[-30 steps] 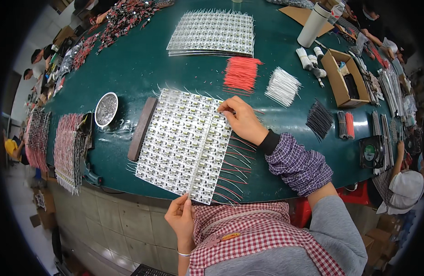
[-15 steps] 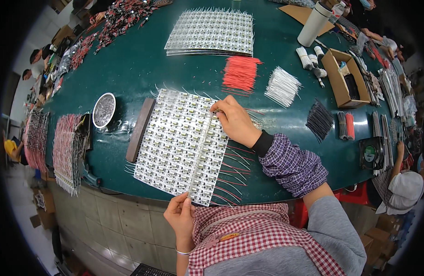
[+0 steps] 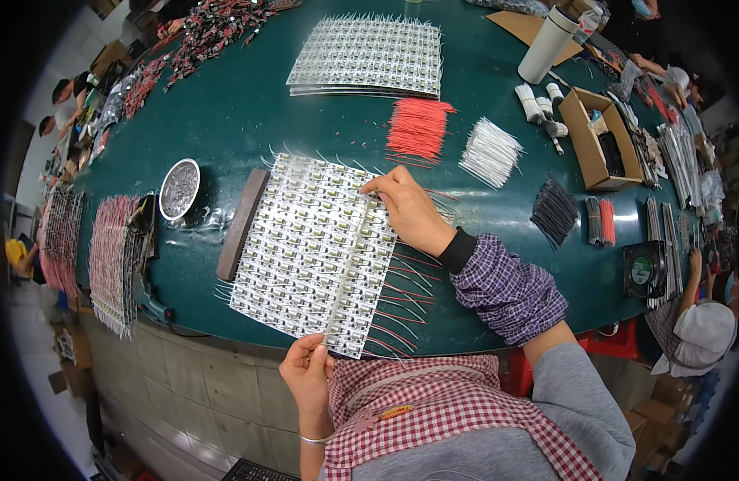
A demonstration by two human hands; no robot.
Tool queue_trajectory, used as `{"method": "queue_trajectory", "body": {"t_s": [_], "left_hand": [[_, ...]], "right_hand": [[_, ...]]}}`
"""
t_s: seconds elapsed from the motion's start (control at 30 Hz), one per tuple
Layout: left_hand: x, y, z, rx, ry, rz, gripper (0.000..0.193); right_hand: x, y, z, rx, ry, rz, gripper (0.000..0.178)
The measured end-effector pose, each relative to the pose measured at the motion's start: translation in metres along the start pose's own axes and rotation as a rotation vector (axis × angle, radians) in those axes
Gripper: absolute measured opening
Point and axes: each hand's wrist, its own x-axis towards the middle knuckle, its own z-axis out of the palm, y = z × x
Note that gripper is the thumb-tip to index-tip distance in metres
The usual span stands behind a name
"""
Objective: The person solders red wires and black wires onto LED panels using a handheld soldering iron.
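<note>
A white panel of small circuit boards (image 3: 293,240) lies at a slant on the green table in front of me. Across its right part runs a narrow pale strip (image 3: 347,264), from the far edge to the near one. The thumb and finger of my left hand (image 3: 307,373) pinch the strip's near end at the table edge. My right hand (image 3: 413,210) rests on the panel's far right, its fingertips closed at the strip's far end. Red and white wires (image 3: 401,309) stick out from the panel's right side. A dark bar (image 3: 242,226) lies along its left side.
More panels (image 3: 369,56) are stacked at the back. Red wires (image 3: 417,128), white wires (image 3: 491,152) and black wires (image 3: 554,212) lie in piles rightward. A bowl (image 3: 180,190) stands left. A cardboard box (image 3: 582,148) and a bottle (image 3: 548,44) stand right. Co-workers sit around.
The fingertips of both hands have shifted very slightly left, still at the strip's ends. The whole view has also moved a little; the panel lies much as before.
</note>
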Motion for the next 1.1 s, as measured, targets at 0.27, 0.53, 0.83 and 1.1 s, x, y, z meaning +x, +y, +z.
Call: {"method": "queue_trajectory", "body": {"t_s": [0.27,0.53,0.83,1.1], "left_hand": [[-0.001,0.002,0.001,0.044,-0.074,0.034,0.016],[-0.003,0.001,0.001,0.110,-0.095,0.083,0.015],[-0.010,0.007,0.012,0.474,-0.115,0.328,0.029],[-0.020,0.003,0.023,0.754,-0.173,0.593,0.043]], "right_hand": [[0.000,0.008,-0.007,0.079,-0.001,-0.033,0.019],[0.009,0.003,-0.018,-0.026,-0.169,-0.027,0.028],[0.010,0.010,-0.020,-0.029,-0.145,-0.072,0.025],[0.006,0.011,-0.035,0.010,-0.219,-0.100,0.021]]}}
